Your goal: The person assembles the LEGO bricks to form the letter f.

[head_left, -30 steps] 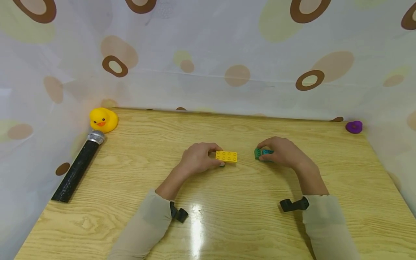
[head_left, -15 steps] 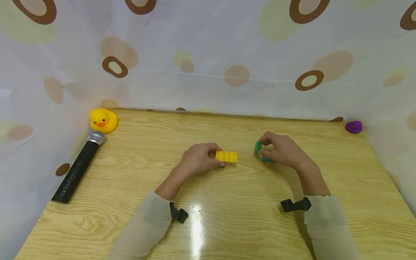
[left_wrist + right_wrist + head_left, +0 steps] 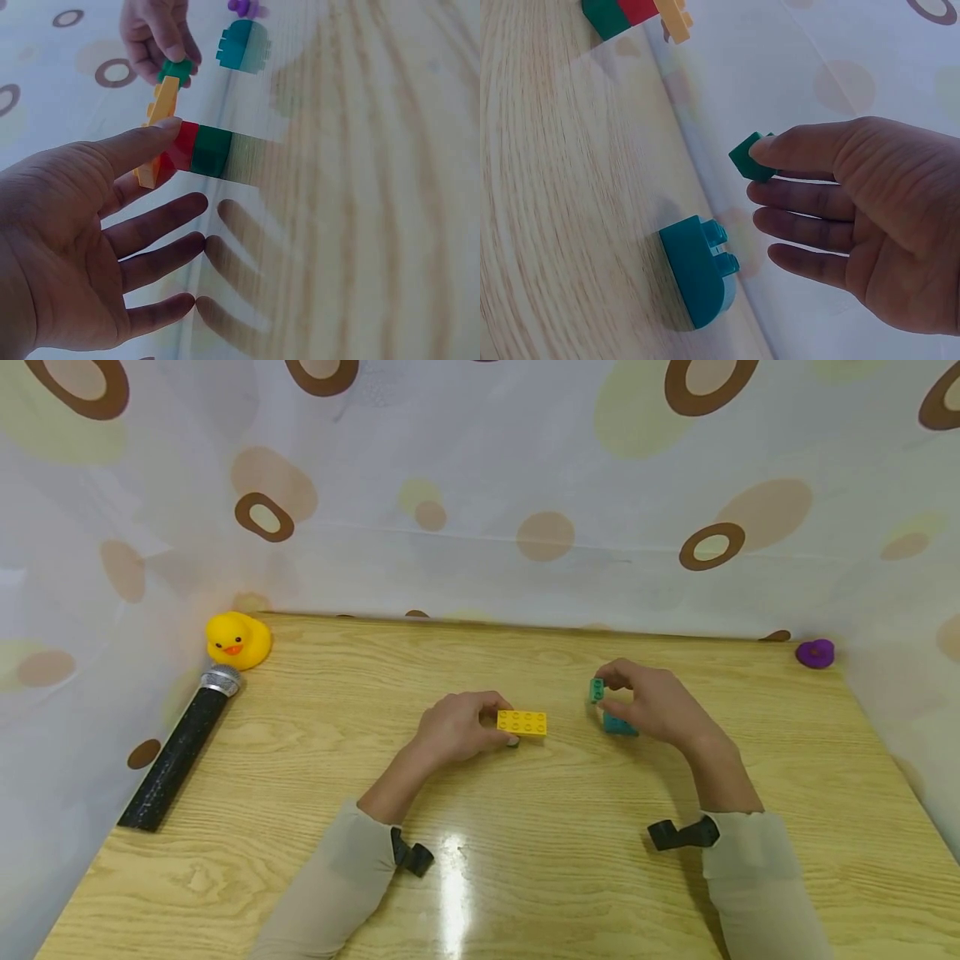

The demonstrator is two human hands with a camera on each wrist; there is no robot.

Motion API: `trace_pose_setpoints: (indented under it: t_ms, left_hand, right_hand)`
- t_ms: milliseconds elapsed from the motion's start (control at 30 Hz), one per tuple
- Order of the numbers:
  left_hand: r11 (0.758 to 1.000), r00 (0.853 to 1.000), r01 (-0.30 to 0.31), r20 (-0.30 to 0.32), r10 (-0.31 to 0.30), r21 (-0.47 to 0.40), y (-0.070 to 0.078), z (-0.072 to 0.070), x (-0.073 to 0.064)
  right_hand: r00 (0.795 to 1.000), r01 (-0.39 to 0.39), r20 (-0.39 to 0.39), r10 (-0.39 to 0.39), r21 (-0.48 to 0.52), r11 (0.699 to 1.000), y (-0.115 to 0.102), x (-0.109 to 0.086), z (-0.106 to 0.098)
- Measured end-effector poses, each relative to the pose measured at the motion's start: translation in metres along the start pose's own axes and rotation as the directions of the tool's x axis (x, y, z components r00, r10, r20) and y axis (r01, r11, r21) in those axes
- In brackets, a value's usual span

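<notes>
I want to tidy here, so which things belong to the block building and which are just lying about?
Likely in use:
yellow brick, red brick and dark green brick, stacked, gripped by the left hand
small green brick, pinched by the right hand
teal block, near the right hand

Apparently just lying about:
yellow duck
black microphone
purple toy

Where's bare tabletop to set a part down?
Bare: between mic and left hand; between right hand and purple toy; front, between sleeves. Crowded: around the hands, with stack, green block and teal block; back-left corner, with duck and mic.
</notes>
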State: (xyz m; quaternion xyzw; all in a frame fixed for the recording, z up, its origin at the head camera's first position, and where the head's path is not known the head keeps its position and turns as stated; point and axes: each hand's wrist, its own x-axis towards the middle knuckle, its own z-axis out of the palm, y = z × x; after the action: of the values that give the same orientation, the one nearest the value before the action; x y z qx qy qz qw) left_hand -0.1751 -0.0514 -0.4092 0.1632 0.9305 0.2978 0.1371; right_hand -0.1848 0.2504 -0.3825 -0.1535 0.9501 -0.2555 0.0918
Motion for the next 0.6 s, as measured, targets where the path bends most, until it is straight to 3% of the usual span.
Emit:
trace_pose_setpoints:
  t_ms: [300, 600]
  left_hand:
    - [1.0, 1.0, -0.002, -0.005, 0.002, 0.003, -0.0007, 0.0005, 0.0006]
    - [1.0, 1.0, 0.007, -0.005, -0.007, 0.005, -0.0009, 0.0017, 0.0009]
  right_hand:
    - [0.999, 0.042, -0.024, -0.042, 0.005, 0.999, -0.0021, 0.0004, -0.0007]
    - [0.991, 0.093, -0.095, -0.091, 0.021, 0.995, -0.0083, 0.0002, 0.0023]
